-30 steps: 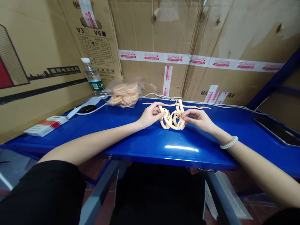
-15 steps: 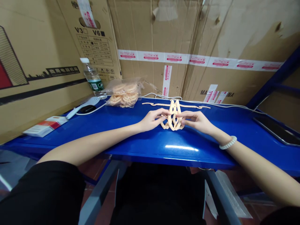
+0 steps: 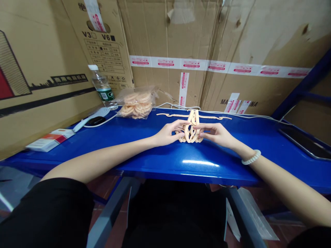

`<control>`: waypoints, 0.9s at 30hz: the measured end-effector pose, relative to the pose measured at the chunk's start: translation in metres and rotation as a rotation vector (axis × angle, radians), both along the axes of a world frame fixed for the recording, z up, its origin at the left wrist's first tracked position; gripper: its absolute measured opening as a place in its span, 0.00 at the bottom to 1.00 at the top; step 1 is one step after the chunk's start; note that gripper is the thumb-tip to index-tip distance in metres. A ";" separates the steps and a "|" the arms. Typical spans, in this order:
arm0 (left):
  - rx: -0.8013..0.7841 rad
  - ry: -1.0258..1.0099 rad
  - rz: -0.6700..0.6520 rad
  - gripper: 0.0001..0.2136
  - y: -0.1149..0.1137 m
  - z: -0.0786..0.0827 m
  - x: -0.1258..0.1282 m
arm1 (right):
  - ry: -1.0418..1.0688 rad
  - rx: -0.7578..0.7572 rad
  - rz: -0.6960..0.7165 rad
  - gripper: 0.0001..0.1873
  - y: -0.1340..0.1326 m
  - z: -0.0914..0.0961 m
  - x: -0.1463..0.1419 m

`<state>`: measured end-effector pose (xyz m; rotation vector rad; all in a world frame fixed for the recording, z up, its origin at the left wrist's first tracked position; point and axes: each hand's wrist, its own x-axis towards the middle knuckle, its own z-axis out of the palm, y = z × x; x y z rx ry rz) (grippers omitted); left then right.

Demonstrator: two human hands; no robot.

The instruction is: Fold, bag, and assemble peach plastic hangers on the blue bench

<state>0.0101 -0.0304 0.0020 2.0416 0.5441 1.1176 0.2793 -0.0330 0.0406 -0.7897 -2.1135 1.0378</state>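
A peach-coloured piece of curved, looped bars, perhaps plastic, stands near the middle of the blue table. From its left side, my left hand grips it between thumb and fingers. My right hand, with a pale coiled band on the wrist, pinches it from the right. The fingers cover parts of its sides and lower loops. Just behind lies a long, thin peach strip with hooked bends toward its ends.
A clear bag of similar peach pieces lies at the back left, beside a water bottle. Further left are a white-and-red box and a dark oval object. A dark flat device lies right. Cardboard borders the back.
The looped piece has shifted and turned slightly between my hands, and its two upper bars stand a little further right. My fingers stay on it.
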 end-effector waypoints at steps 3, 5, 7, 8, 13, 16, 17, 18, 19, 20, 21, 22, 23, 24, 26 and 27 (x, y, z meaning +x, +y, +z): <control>0.080 0.015 0.007 0.19 -0.003 0.002 0.000 | -0.014 -0.083 0.033 0.27 -0.001 0.003 -0.001; 0.082 0.016 0.019 0.14 -0.004 0.003 0.000 | 0.008 -0.113 0.022 0.27 -0.001 0.007 -0.001; 0.097 0.020 0.045 0.09 -0.004 0.005 0.000 | 0.041 -0.101 -0.045 0.27 0.001 0.012 0.004; 0.113 0.027 0.066 0.06 -0.004 0.005 0.000 | 0.038 -0.087 -0.093 0.27 0.003 0.016 0.008; 0.274 0.105 0.173 0.05 -0.002 0.005 -0.002 | -0.307 -0.024 -0.172 0.28 0.016 0.034 0.045; 0.401 0.219 0.164 0.09 -0.003 0.004 -0.004 | -0.549 0.036 -0.040 0.31 0.022 0.038 0.062; 0.428 0.279 0.140 0.11 -0.004 0.004 -0.004 | -0.601 0.060 -0.007 0.32 0.023 0.037 0.064; 0.446 0.350 0.111 0.14 -0.006 0.005 -0.004 | -0.636 0.083 0.013 0.32 0.024 0.036 0.065; 0.452 0.432 0.081 0.17 -0.008 0.005 -0.003 | -0.655 0.102 0.020 0.32 0.024 0.033 0.064; 0.444 0.520 0.054 0.21 -0.010 0.006 -0.003 | -0.665 0.110 0.023 0.33 0.024 0.031 0.063; 0.426 0.608 0.034 0.24 -0.012 0.007 -0.003 | -0.671 0.110 0.022 0.34 0.024 0.028 0.061; 0.401 0.687 0.019 0.27 -0.015 0.008 -0.002 | -0.675 0.107 0.019 0.36 0.025 0.026 0.059; 0.376 0.753 0.011 0.28 -0.017 0.010 -0.002 | -0.676 0.106 0.016 0.38 0.025 0.023 0.058; 0.353 0.804 0.007 0.29 -0.019 0.011 -0.001 | -0.674 0.111 0.013 0.40 0.026 0.022 0.056; 0.324 0.870 0.015 0.30 -0.021 0.014 -0.001 | -0.668 0.154 0.009 0.42 0.027 0.019 0.054; 0.318 0.890 0.025 0.30 -0.022 0.014 -0.001 | -0.666 0.192 0.009 0.41 0.028 0.018 0.053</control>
